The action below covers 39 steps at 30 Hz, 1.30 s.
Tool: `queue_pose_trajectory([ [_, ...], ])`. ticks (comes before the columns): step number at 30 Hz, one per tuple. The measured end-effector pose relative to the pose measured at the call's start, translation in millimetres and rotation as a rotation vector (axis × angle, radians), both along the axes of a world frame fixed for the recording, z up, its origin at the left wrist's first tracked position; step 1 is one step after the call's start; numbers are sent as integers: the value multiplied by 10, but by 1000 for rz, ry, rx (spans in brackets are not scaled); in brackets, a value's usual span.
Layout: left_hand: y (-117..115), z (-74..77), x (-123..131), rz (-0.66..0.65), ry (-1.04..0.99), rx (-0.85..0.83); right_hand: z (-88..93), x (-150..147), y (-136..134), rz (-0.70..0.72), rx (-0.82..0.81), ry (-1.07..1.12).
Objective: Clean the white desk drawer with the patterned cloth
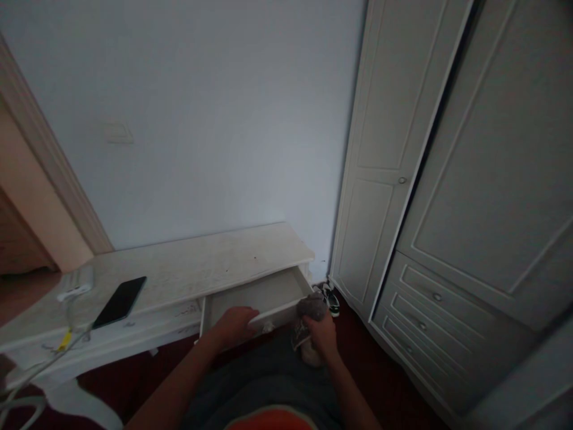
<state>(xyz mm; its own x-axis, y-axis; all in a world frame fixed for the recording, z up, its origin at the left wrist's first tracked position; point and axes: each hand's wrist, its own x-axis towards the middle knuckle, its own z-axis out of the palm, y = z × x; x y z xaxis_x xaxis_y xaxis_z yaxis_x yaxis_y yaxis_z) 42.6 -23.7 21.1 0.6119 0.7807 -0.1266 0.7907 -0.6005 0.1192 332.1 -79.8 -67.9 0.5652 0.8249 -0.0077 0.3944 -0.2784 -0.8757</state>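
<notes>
A pulled-out white drawer (264, 292) juts from the long white table, its pale bottom showing. My left hand (237, 325) grips the top edge of the drawer's front, left of its small knob (267, 326). Beside the drawer's right front corner, my right hand (323, 334) is closed around a bunched grey-brown cloth (312, 306). Part of the cloth hangs below the fingers, with a lighter beige piece at the bottom. Whether it is one piece or more, I cannot make out in the dim light.
On the white table (215, 254) lie a dark phone (120, 301) and a white power strip (76, 282) with a cable (38, 371). Black-and-white shoes (330, 298) stand on the dark red floor. A white wardrobe (380, 197) with drawers rises on the right.
</notes>
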Motion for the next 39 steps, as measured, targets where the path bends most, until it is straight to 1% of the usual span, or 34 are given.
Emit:
queue_pose_trajectory([
  [2,-20,-12,-23,3,-3,-5,52,-28,-60,5,-25,-61],
  [4,-32,-32,-42,8,-8,-9,70,-84,-125,23,-86,-108],
  [6,-33,-54,-52,13,-15,-10,77,-159,-176,53,-162,-116],
  [8,-25,-78,-52,17,-22,-11,110,-244,-198,82,-195,-104],
  [10,-10,-103,-49,21,-27,-12,190,-335,-196,89,-135,-94],
  [13,17,-146,-48,31,-33,-12,333,-468,-184,134,57,-71],
  [15,33,-173,-49,38,-37,-13,364,-533,-193,166,113,-84],
  [17,41,-191,-51,41,-39,-17,310,-561,-218,183,62,-125],
  [20,35,-194,-51,43,-39,-13,153,-539,-255,202,-113,-154],
  [22,24,-183,-49,46,-38,-4,94,-511,-253,212,-185,-135],
  [24,12,-171,-46,48,-39,5,120,-501,-230,218,-152,-95],
  [28,3,-159,-42,50,-41,5,307,-551,-195,212,23,-51],
  [30,6,-158,-40,56,-44,0,337,-580,-203,219,35,-72],
  [32,6,-153,-38,59,-45,-7,272,-588,-224,243,-7,-90],
  [36,-11,-120,-30,58,-42,-4,35,-541,-244,284,-115,-64],
  [37,-17,-111,-28,58,-42,1,8,-526,-233,284,-116,-53],
  [39,-27,-99,-24,57,-41,6,30,-504,-196,265,-77,-38],
])
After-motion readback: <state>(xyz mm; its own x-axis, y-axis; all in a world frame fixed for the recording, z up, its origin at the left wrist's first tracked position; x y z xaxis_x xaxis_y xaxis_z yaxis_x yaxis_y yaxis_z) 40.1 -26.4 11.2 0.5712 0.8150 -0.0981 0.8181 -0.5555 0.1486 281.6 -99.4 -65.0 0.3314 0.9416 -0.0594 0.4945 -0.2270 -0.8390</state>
